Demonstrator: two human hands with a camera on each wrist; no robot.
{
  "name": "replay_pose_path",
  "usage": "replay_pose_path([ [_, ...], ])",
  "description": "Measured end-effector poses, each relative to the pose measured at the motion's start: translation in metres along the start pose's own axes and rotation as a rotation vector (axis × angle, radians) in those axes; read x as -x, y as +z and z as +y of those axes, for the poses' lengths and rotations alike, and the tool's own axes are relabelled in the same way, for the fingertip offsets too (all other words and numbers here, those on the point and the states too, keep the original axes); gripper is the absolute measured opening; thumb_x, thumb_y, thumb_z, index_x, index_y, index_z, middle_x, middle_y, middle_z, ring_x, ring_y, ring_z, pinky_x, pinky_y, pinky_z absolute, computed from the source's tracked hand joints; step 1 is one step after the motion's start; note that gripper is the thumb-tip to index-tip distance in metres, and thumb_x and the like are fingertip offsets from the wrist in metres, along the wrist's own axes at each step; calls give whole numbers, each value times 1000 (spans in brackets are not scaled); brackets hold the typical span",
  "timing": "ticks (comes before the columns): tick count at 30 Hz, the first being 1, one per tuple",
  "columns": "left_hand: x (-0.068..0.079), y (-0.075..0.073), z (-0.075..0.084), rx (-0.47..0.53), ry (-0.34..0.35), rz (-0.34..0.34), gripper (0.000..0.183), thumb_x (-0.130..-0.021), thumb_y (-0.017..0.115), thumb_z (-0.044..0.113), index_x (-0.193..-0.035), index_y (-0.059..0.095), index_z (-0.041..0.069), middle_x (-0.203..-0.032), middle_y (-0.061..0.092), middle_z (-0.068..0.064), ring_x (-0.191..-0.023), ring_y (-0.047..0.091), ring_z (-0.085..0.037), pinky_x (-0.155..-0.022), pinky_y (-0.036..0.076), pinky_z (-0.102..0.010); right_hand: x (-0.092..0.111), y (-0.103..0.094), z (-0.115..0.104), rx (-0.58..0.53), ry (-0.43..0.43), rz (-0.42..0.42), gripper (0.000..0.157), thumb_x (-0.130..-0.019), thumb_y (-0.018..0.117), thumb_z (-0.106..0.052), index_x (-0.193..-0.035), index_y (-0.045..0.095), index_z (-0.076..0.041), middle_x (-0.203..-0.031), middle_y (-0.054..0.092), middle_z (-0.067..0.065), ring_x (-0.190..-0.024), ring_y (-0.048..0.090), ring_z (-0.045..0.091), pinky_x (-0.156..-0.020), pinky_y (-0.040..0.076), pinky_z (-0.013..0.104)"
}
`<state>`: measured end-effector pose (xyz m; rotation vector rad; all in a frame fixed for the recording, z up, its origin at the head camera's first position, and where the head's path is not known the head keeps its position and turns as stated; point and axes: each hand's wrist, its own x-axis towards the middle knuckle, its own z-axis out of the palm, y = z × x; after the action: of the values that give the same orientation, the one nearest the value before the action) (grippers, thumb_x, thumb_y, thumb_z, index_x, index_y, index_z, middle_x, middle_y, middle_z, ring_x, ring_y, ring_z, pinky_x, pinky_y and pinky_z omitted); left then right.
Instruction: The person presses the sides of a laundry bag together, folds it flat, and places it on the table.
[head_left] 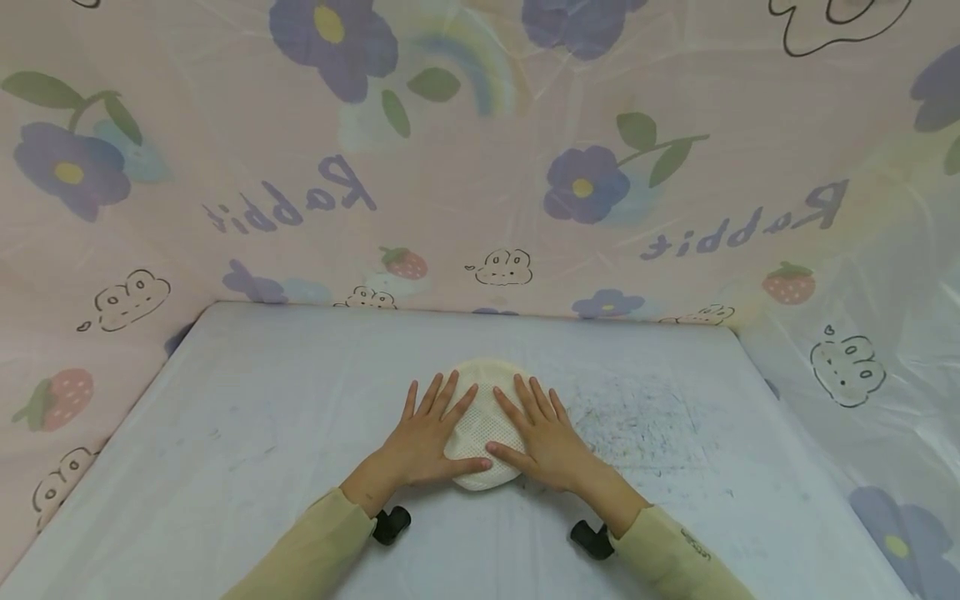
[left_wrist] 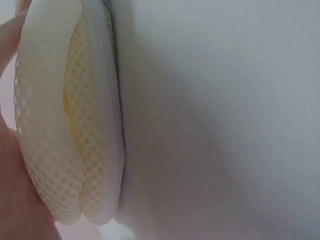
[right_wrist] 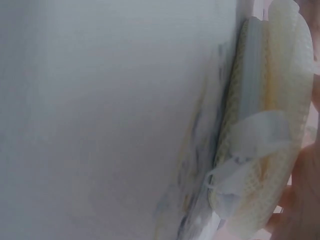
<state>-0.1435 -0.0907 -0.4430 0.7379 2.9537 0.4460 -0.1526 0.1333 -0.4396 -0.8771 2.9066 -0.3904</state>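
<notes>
A round, cream-coloured mesh laundry bag [head_left: 483, 425] lies on the white tabletop, puffed up on its upper side. From the left, my left hand [head_left: 423, 442] rests on it with fingers spread and thumb across the near part. My right hand [head_left: 551, 446] lies likewise on its right side, fingers fanned out. The left wrist view shows the mesh bag [left_wrist: 50, 125] edge-on, with a pale rim band and yellowish mesh in a fold. In the right wrist view, a white strap or tab [right_wrist: 260, 132] crosses the bag's side. What is inside is hidden.
The white tabletop [head_left: 300, 375] carries dark smudges [head_left: 637, 425] to the right of the bag. Pink patterned sheeting [head_left: 450, 183] with flowers and rabbits walls the back and both sides. A black wrist device [head_left: 392, 525] sits under each forearm.
</notes>
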Motion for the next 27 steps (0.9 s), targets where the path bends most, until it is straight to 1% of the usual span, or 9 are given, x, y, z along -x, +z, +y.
replay_pose_path([
  [5,-2,4,-2,10,-6,-31,99,-76,40,80,-150,3,26,-157,-7,-8,-145,-3,-31,-112,-6,-58,0,0,-1,16,17,-31,76,-91,36,-63,-150,8,-24,-157,-2,12,-144,-1,35,-113,4,58],
  [11,-2,4,0,32,-20,-68,100,-75,44,78,-150,5,25,-157,-6,-9,-145,-5,-32,-112,-5,-59,0,0,-3,28,37,-88,76,-91,34,-62,-150,6,-23,-156,-6,13,-144,-5,36,-113,1,59],
  [17,-3,5,1,45,-25,-102,101,-75,44,78,-150,5,24,-157,-7,-8,-144,-6,-32,-112,-2,-60,1,1,-3,14,44,-109,76,-92,34,-61,-150,4,-23,-156,-8,13,-143,-8,36,-112,-1,60],
  [27,-3,9,-1,70,-25,-120,104,-73,49,78,-150,4,23,-157,-8,-9,-144,-9,-32,-112,-1,-61,0,7,-1,-39,54,-124,76,-92,35,-61,-150,2,-23,-155,-12,12,-143,-13,34,-111,-6,60],
])
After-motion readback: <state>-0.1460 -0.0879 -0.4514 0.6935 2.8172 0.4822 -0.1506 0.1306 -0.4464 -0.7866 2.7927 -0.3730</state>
